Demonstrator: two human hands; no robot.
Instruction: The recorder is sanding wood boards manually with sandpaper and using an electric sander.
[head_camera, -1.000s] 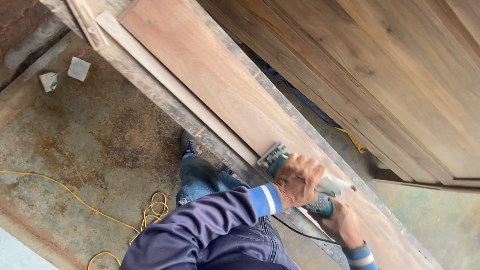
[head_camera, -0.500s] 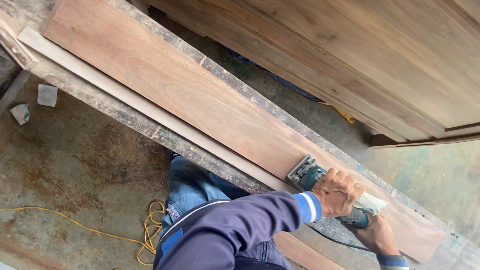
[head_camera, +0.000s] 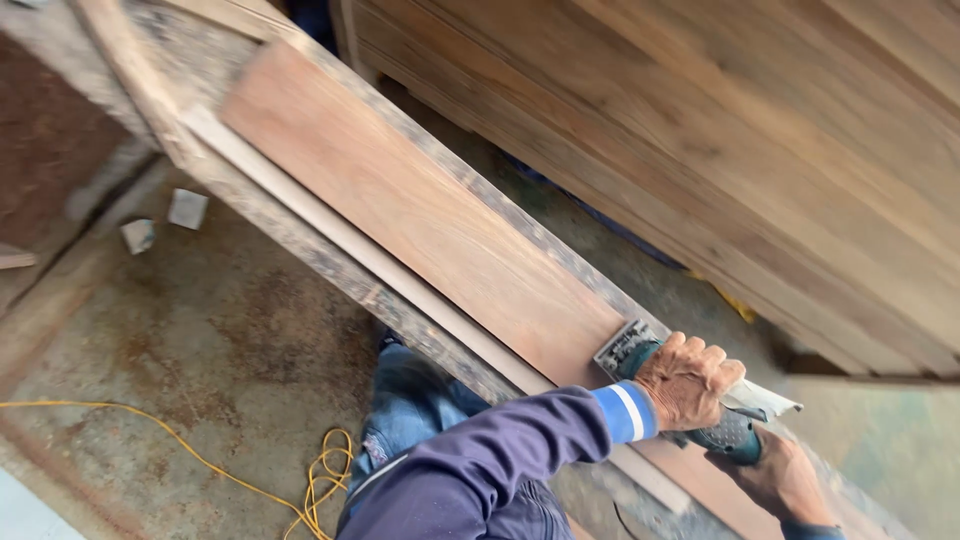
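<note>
Sander (head_camera: 640, 352) lower right on plank (head_camera: 420, 215), long axis toward upper left; left hand (head_camera: 688, 385) clamped atop, right hand (head_camera: 785, 478) gripping rear.

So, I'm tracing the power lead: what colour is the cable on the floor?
Yellow: the cable lies looped on the stained concrete floor, seen in the head view.

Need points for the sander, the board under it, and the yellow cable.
sander (head_camera: 628, 350), head view, on its flat base plate ahead of the left hand.
board (head_camera: 420, 215), head view, on its bare sanded face.
yellow cable (head_camera: 318, 478), head view, on the coiled loops on the floor.
</note>
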